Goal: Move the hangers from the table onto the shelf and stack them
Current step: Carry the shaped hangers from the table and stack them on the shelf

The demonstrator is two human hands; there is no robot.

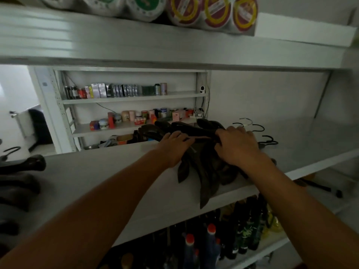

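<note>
— White shelving all round, in dim light. Where are the hangers (196,162)?
— On the middle shelf (97,171), in a dark heap right of centre, with both hands on it. A second lot (23,166) lies at the far left.
— And the hands?
— The left hand (174,144) lies on the left-hand arms, fingers fairly straight, pressing rather than gripping. The right hand (237,146) is curled over the necks, clamped on the bundle.
— How would they handle?
— They look stiff and broad-shouldered, probably wood or heavy plastic. I'd guess a bundle has some weight, and the smooth arms could slide across each other. The necks are the place to hold, since that's where they all meet. The hooks (258,129) would snag.
— Which way do they point?
— The hooks point right and away, beyond the right hand. The arms splay from the necks: one set runs left toward the back, the other toward the person, with tips overhanging the front edge above the bottles (242,230). The long axes fan out instead of lining up.
</note>
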